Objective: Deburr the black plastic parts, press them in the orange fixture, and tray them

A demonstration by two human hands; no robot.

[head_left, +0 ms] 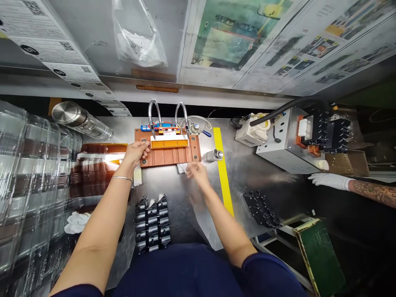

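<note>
A copper-brown fixture plate [168, 159] lies on the steel bench, with a long orange slotted strip [169, 143] across it under a white bar. My left hand [138, 152] is closed in a pinch at the strip's left end; whatever its fingertips hold is hidden. Off the plate's front right corner is my right hand [198, 172], slightly blurred, its fingers curled together. Anything between them is too small to make out. A crumpled white cloth [182, 168] pokes out from the plate's front edge, just left of that hand. Two bent metal hoses [182, 105] arch over the strip.
Black moulded trays [152, 222] lie in front of me. Clear plastic trays [34, 185] are stacked at left, near a steel flask [82, 119]. Yellow tape [223, 173] runs along the bench, beside a small metal block [214, 155]. Another person's white-gloved hand [329, 180] reaches in from the right.
</note>
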